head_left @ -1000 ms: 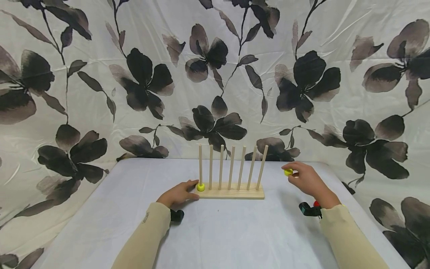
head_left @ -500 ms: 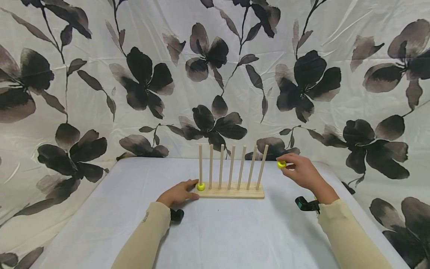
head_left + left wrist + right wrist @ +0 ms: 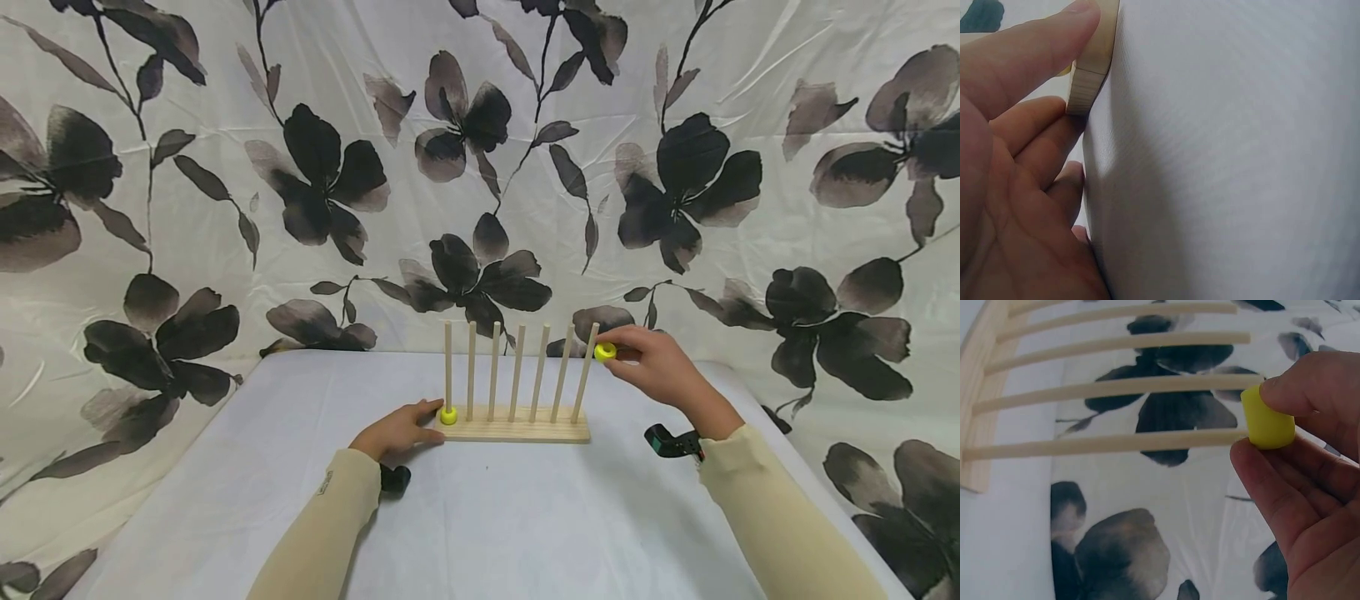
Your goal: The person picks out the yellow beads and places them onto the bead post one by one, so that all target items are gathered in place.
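Note:
A wooden peg rack (image 3: 517,431) stands on the table with a row of several upright pegs. Around the foot of its leftmost peg sits a yellow bead (image 3: 448,416). My left hand (image 3: 396,431) holds the rack's left end, thumb on the front edge of the base (image 3: 1094,69) and fingers against the end. A second yellow bead (image 3: 605,352), its hole showing in the head view, is pinched between the thumb and fingers of my right hand (image 3: 656,371). That bead is right at the upper end of the rightmost peg (image 3: 1116,444).
A white cloth covers the table (image 3: 480,517). Behind it hangs a white curtain (image 3: 570,208) printed with dark flowers. A dark camera (image 3: 671,442) is strapped at my right wrist, another dark device (image 3: 395,481) at my left.
My right hand has moved left and slightly up with the yellow bead, from right of the rack to the top of the rightmost peg. My left hand stays in place.

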A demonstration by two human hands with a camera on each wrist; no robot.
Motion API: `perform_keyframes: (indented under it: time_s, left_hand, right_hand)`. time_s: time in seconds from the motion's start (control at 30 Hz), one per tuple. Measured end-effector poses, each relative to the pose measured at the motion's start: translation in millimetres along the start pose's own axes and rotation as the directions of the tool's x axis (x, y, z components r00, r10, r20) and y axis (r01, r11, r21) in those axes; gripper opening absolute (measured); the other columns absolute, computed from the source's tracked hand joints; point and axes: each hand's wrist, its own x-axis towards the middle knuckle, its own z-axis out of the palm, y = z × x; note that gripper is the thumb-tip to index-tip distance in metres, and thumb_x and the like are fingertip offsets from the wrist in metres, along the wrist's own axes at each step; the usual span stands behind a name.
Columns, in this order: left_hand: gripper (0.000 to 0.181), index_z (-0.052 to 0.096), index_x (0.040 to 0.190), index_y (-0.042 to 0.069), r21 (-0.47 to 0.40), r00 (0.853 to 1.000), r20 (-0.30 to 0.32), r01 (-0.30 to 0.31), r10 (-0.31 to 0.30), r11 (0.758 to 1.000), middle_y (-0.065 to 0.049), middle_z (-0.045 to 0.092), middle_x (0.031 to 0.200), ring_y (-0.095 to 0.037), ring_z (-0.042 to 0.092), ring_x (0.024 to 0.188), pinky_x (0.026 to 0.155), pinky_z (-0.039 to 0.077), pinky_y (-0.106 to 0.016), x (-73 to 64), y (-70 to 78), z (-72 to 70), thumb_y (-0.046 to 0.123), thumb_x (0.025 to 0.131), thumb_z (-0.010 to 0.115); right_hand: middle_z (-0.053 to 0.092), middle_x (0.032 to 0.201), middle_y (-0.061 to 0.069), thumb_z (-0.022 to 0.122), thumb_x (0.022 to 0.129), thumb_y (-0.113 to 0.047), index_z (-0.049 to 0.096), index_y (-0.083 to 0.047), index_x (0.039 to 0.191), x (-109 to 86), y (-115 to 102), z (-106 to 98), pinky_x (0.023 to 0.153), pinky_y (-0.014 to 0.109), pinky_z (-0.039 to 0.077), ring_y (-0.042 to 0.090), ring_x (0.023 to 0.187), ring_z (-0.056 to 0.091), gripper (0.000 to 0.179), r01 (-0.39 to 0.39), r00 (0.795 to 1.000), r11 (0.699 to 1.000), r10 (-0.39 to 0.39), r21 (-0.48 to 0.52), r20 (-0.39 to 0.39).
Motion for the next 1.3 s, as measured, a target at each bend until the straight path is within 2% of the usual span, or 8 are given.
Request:
perform_keyframes:
  time_s: [0.3,0.67,0.97,1.3]
  left_hand:
    - [0.079,0.038,0.150,0.027,-0.008,1.000,0.006,-0.006,0.006,1.000,-0.012,0.026,0.160,-0.037,0.017,0.149,0.118,0.017,-0.061,1.2,-0.5,0.3,0.044,0.082,0.073]
    - [0.077,0.037,0.150,0.027,-0.011,1.000,0.005,-0.004,0.004,1.000,-0.011,0.026,0.160,-0.036,0.018,0.149,0.119,0.017,-0.059,0.7,0.9,0.9,0.041,0.084,0.073]
    - [0.076,0.038,0.150,0.027,-0.018,1.000,0.003,0.007,-0.007,1.000,-0.012,0.026,0.160,-0.036,0.018,0.149,0.118,0.018,-0.059,0.4,1.8,1.4,0.040,0.084,0.073]
    - [0.076,0.038,0.150,0.025,-0.006,1.000,0.007,0.000,0.001,1.000,-0.013,0.026,0.160,-0.035,0.018,0.150,0.119,0.017,-0.058,-0.8,2.2,-0.3,0.039,0.084,0.073]
  right_hand:
    - [0.065,0.116,0.010,0.067,0.090,-0.011,0.066,-0.008,0.121,14.5,-17,1,0.086,0.035,0.058,0.023,0.101,0.069,0.031,0.067,0.997,0.997,-0.068,0.033,0.025]
    - [0.065,0.119,0.010,0.066,0.091,-0.011,0.065,-0.007,0.122,33.9,-40,5,0.089,0.031,0.057,0.023,0.105,0.067,0.032,0.120,0.990,0.984,-0.129,0.130,0.061]
    - [0.064,0.122,0.008,0.065,0.092,-0.015,0.065,-0.009,0.124,48.9,-55,9,0.090,0.030,0.056,0.023,0.112,0.065,0.032,0.085,0.991,0.981,-0.101,0.172,0.087]
    - [0.065,0.120,0.005,0.064,0.093,-0.022,0.064,-0.014,0.125,65.9,-68,11,0.089,0.033,0.057,0.021,0.111,0.066,0.033,0.037,0.993,0.983,-0.056,0.181,0.101]
